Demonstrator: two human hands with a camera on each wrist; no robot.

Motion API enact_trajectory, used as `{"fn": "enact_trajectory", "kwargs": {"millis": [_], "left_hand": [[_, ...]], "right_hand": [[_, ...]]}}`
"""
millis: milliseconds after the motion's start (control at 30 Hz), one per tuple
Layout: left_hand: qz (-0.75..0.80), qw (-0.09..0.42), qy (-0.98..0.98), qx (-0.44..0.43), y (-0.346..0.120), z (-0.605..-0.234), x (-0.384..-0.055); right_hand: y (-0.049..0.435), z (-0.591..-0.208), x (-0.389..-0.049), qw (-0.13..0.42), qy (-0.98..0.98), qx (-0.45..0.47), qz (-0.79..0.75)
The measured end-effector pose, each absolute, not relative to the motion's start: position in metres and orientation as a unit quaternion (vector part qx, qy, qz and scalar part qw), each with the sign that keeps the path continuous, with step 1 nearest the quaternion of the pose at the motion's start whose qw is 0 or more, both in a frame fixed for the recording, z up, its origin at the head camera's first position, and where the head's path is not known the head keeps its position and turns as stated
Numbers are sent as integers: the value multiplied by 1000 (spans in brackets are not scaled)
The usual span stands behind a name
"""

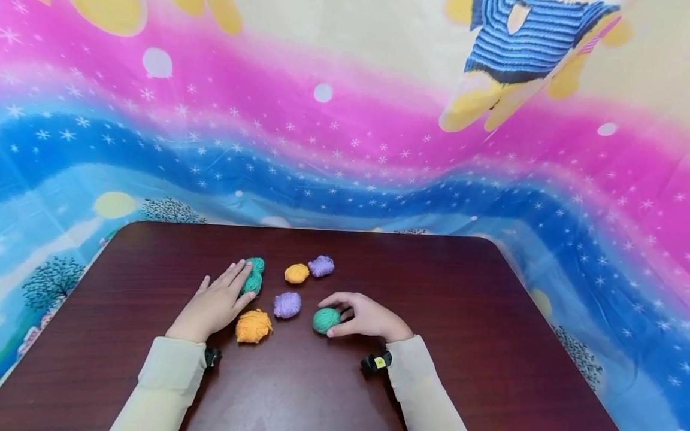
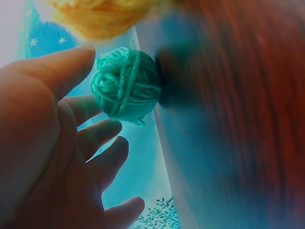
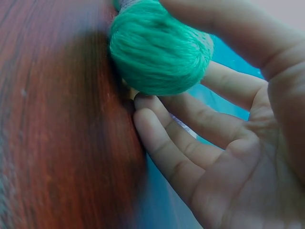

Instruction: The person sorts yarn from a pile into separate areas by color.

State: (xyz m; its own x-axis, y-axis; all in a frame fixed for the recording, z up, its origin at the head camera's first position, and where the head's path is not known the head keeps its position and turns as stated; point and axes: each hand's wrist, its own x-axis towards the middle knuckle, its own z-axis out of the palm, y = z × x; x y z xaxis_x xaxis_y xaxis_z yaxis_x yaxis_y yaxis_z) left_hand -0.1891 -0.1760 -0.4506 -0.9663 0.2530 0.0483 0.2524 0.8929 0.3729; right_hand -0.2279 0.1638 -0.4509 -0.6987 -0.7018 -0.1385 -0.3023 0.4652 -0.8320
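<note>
On the table, my right hand [image 1: 372, 317] holds a green ball of yarn [image 1: 325, 321], the thumb on its near side and the fingers curved round its far side. The right wrist view shows this ball [image 3: 159, 50] close up, against the thumb and fingers. My left hand [image 1: 215, 306] lies with its fingers stretched out along two green balls of yarn [image 1: 253, 283], partly covering them. In the left wrist view one green ball [image 2: 126, 86] sits by the thumb and index finger. Just right of the left wrist rests a large orange ball of yarn [image 1: 253, 327].
A purple ball of yarn [image 1: 287, 305] lies between the hands. Farther back, a small yellow-orange ball [image 1: 296, 274] and another purple ball [image 1: 321, 266] sit side by side. The dark wooden table [image 1: 458, 287] ends at a patterned cloth backdrop [image 1: 345, 143].
</note>
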Motion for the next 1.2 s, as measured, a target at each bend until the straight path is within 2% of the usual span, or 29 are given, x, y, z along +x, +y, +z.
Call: {"fn": "enact_trajectory", "kwargs": {"millis": [700, 1200], "left_hand": [[198, 11, 971, 133, -175, -449, -187], [193, 6, 971, 140, -175, -449, -187]], "right_hand": [[164, -453, -230, 222, 827, -300, -421], [168, -457, -233, 159, 831, -271, -459]]}}
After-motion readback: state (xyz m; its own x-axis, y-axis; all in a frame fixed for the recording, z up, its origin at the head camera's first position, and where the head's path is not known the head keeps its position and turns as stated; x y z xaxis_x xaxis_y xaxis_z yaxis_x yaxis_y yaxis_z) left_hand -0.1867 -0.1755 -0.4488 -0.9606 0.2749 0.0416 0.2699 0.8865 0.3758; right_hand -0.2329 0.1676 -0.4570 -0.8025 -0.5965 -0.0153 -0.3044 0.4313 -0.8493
